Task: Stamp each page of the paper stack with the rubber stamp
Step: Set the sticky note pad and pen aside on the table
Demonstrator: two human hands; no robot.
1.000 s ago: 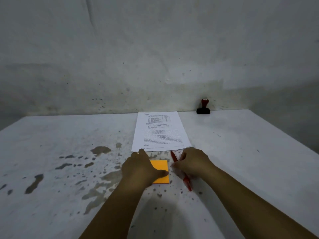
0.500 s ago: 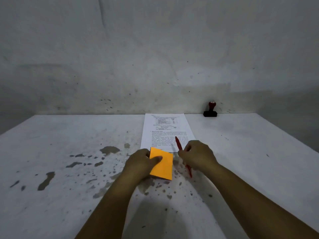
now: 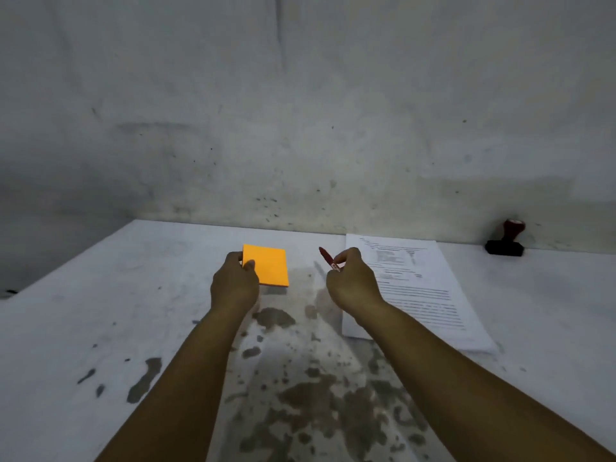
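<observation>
Paper stack (image 3: 420, 295) flat (stamp (image 3: 506, 239) upright)

A white, paint-worn table (image 3: 100, 328) bears a printed white paper stack (image 3: 416, 295) at right and a black-based, red-handled rubber stamp (image 3: 505, 243) far right.

A dim room. A pale grey wall (image 3: 300, 95) fills the upper half – bare, mottled, with faint smudges and dark specks near its foot. Below it a white worktop (image 3: 100, 311) meets the wall and runs toward the viewer, its paint worn away in dark grey patches – most heavily across the near middle. The light is low and cool.
</observation>
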